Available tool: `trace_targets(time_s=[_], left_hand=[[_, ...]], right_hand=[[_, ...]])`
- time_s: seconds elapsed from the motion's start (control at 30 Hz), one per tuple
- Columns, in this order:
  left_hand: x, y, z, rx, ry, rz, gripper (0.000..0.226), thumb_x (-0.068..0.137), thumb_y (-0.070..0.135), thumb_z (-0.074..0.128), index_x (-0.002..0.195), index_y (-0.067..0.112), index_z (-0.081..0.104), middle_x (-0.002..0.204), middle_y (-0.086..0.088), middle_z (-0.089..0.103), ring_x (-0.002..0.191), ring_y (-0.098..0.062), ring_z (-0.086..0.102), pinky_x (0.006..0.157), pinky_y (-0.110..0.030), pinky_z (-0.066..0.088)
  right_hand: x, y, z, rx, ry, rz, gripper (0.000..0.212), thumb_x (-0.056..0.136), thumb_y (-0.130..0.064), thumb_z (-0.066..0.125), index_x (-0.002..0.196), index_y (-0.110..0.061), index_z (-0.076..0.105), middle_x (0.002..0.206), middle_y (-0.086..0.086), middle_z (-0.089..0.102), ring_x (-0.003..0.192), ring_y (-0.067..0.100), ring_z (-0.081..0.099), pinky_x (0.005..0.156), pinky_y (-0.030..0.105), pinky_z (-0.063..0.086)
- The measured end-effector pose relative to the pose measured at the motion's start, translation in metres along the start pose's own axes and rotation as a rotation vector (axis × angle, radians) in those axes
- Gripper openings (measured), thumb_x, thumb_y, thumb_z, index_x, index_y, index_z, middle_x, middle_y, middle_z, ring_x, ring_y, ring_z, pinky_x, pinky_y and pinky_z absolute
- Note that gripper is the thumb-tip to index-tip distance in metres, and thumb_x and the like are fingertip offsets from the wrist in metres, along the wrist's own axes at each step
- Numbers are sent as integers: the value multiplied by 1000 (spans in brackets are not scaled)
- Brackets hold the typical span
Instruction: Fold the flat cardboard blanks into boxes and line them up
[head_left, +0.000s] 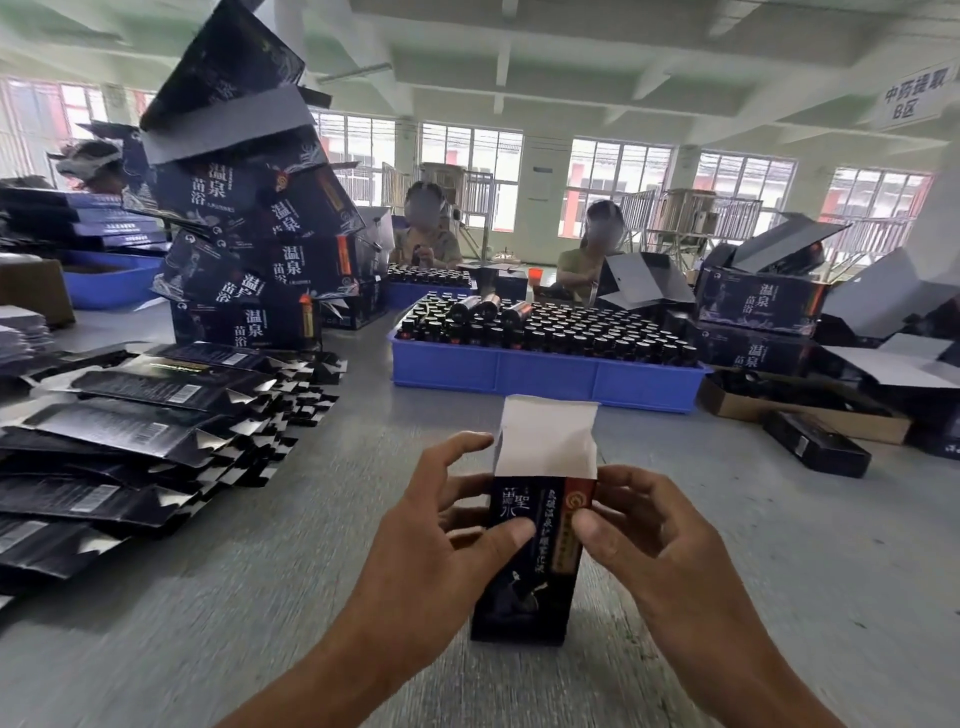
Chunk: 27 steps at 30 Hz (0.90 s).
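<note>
Fingers of both hands curl round one upright dark carton (524, 561) standing on the grey table (753, 545). The left hand (447, 525) grips its left side with the thumb pressed across the printed front; the right hand (644, 519) pinches the right edge near the red-and-gold stripe. The carton's body is already squared into a tube, and its white top flap (545, 441) stands straight up, not yet tucked. Whether the bottom is closed cannot be seen.

By my reading the job is at an early stage. To the left, a long fanned stack of flat blanks (130, 431) lies waiting, a great many unfolded. No row of small finished cartons shows near the hands, so the lining-up seems hardly begun. Beyond sit a blue tray (540, 371) packed with dark bottles (545, 332), a leaning pile of larger printed boxes (249, 249), and two other people working across the table.
</note>
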<state>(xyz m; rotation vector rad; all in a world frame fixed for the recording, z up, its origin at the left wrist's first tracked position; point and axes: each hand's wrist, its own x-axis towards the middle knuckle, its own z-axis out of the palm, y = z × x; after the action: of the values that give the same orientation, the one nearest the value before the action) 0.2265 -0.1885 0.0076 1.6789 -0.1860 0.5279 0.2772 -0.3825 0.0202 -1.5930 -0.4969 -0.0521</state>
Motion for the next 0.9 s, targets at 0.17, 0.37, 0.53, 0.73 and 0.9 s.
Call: trace_targets(time_s=[0.17,0.37,0.53,0.73,0.9], left_hand=[[-2,-2,2,106,3,103,63,82,29,78,120,67,47,117,31,65,105,2,68,81,-12,53],[-3,-6,0,136,-19,147,55,82,39,74,127,60,49,121,29,63,107,0,67,81,-16,56],[-1,-8,-3,113,-29,136,46,82,42,74,123,54,56,120,19,67,108,-8,69,79,-21,59],[-1,1,-4,112,31,192,28,90,54,60,115,45,64,116,17,70,108,-6,69,82,-16,55],[-1,6,-3,162,77,232,21,95,54,56,111,44,65,129,30,57,114,-1,63,86,-13,52]], right_hand=[[0,2,-1,-2,-10,-66,43,71,-37,75,112,-43,62,111,-22,72,104,-1,68,73,10,54],[-3,0,1,-154,-44,-195,49,79,-49,64,121,-69,48,123,-35,61,113,-8,61,80,11,54],[-4,0,-1,-230,-103,-236,48,90,-40,61,129,-66,47,126,-35,59,116,-9,59,83,8,51],[-4,-2,-3,-288,-124,-237,37,92,-47,57,124,-66,53,126,-34,60,115,-11,58,82,4,48],[-4,-4,-3,-279,-96,-241,31,93,-50,49,120,-62,58,125,-30,62,116,-6,59,86,15,54]])
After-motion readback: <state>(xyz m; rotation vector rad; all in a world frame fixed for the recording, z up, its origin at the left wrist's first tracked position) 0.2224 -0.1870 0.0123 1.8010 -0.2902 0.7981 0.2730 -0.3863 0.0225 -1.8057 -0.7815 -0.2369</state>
